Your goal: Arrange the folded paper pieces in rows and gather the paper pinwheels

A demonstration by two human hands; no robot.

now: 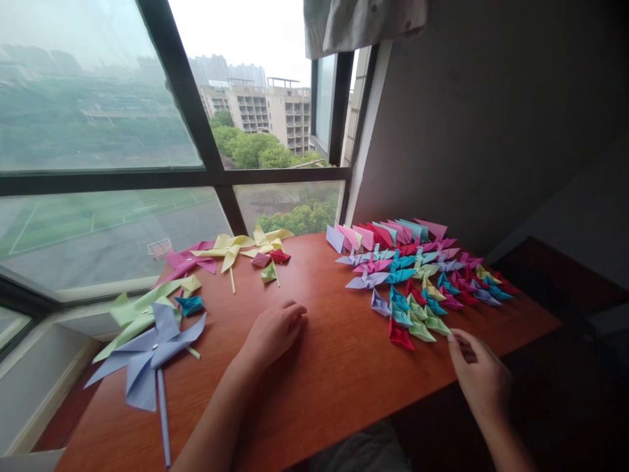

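My right hand (479, 373) is at the near right side of the table, thumb and forefinger pinched at the tip of a light green folded paper boat (435, 322). That boat lies at the front of a cluster of coloured paper boats, beside another light green boat (421, 330) and a red one (401, 335). Resting on the tabletop left of the cluster, my left hand (276, 330) has its fingers loosely curled together, and nothing shows in them. Behind the boats are rows of folded paper cranes (367, 280).
Folded paper pieces in several colours (388, 233) line the back of the wooden table (339, 387). On the left lie paper pinwheels, a lavender one (156, 346) nearest, with small folded pieces (189, 305) among them. A window (98, 92) borders the table's far side.
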